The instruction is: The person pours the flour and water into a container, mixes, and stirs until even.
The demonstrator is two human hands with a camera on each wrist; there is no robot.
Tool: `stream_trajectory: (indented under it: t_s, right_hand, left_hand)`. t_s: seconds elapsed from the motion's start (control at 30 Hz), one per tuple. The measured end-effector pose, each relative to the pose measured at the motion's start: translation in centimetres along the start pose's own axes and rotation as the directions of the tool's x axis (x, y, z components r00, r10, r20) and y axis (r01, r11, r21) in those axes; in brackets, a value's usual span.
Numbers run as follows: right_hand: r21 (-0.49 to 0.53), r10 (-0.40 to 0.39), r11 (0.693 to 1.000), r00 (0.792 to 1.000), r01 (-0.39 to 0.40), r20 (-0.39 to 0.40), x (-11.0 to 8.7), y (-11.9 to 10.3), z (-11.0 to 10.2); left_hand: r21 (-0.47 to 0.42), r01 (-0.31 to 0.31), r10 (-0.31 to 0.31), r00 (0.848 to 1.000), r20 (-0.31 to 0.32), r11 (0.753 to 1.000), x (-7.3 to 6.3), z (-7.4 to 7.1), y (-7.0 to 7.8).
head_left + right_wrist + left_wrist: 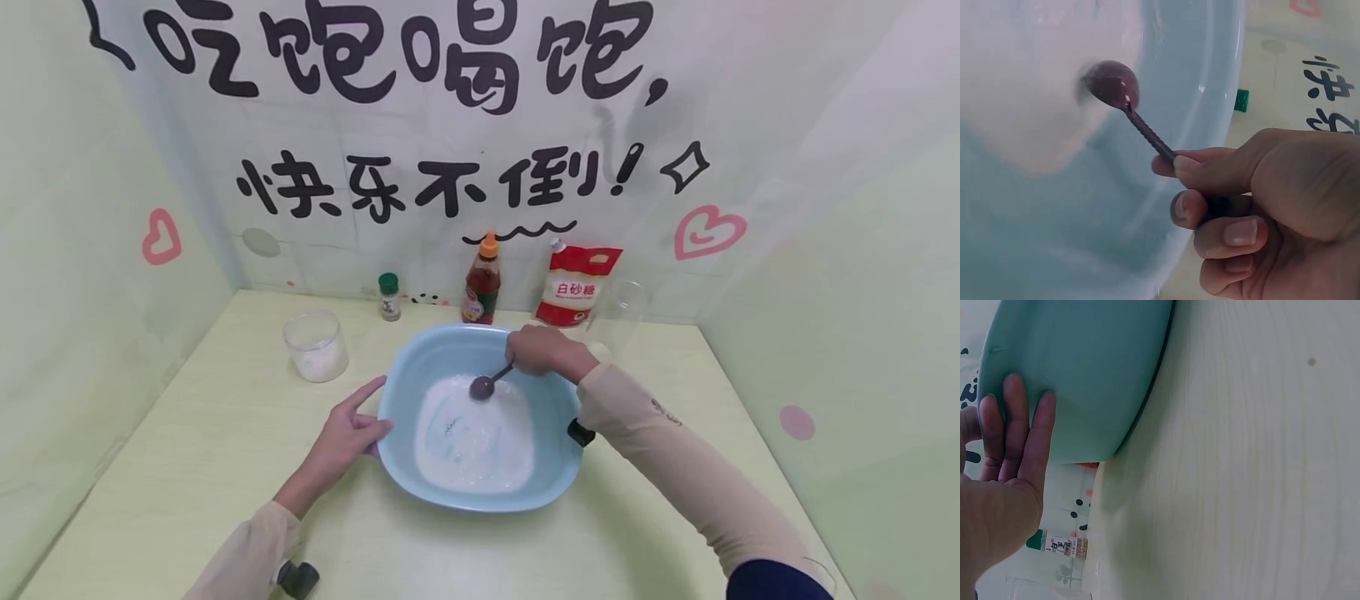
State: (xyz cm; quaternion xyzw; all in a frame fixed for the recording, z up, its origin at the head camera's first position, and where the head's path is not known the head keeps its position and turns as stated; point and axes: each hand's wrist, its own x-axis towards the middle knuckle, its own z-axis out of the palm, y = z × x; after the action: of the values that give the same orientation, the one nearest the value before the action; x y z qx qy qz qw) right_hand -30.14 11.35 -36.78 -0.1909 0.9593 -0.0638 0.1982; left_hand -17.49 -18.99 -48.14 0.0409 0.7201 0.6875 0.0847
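A light blue plastic basin stands on the table with a white, wet-looking substance spread over its bottom. My left hand holds the basin's left rim, thumb at the edge. In the left wrist view, several fingers lie along the outer wall. Over the far right rim, my right hand grips the thin handle of a dark brown spoon. The spoon's round bowl touches or hovers just over the white substance; I cannot tell which. Curled fingers hide the handle's end in the right wrist view.
Behind the basin stand a green-capped spice jar, an orange-capped sauce bottle and a red-and-white sugar pouch. A clear cup is beside the pouch. Left of the basin sits a glass jar with white contents. Walls enclose the table.
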Motion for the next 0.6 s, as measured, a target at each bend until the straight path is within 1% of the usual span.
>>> stream_trajectory:
  t_s: [0.17, 0.23, 0.3, 0.4, 0.47, 0.53, 0.6]
  right_hand:
    - [-0.041, -0.087, 0.995, 0.996, 0.086, -0.027, 1.6, -2.0, 1.0]
    - [-0.037, -0.133, 0.991, 0.991, 0.132, -0.024, 1.8, -2.7, 1.5]
    - [-0.03, -0.177, 0.984, 0.984, 0.177, -0.005, 1.6, -3.2, 2.1]
    - [-0.037, -0.239, 0.97, 0.969, 0.242, 0.062, 0.6, -4.0, 2.8]
    - [-0.057, -0.259, 0.962, 0.958, 0.267, 0.125, -0.3, -4.3, 3.0]
    - [-0.069, -0.249, 0.962, 0.951, 0.265, 0.184, -1.3, -4.4, 3.2]
    - [-0.074, -0.224, 0.966, 0.948, 0.246, 0.228, -2.3, -4.1, 3.3]
  left_hand:
    - [-0.008, 0.005, -0.005, 1.0, -0.011, 1.0, 0.1, 0.2, -0.2]
    - [-0.007, 0.007, -0.007, 1.0, -0.004, 1.0, 0.1, 0.3, -0.2]
    - [-0.01, 0.007, -0.007, 1.0, -0.004, 1.0, 0.2, 0.3, -0.2]
    - [-0.008, 0.0, 0.0, 1.0, 0.003, 1.0, 0.2, 0.4, 0.0]
    - [-0.006, 0.001, -0.001, 1.0, -0.003, 1.0, 0.2, 0.4, 0.1]
    - [0.001, 0.002, -0.002, 1.0, -0.003, 1.0, 0.1, 0.3, 0.1]
    - [0.007, 0.002, -0.002, 1.0, -0.005, 1.0, 0.0, 0.2, 0.1]
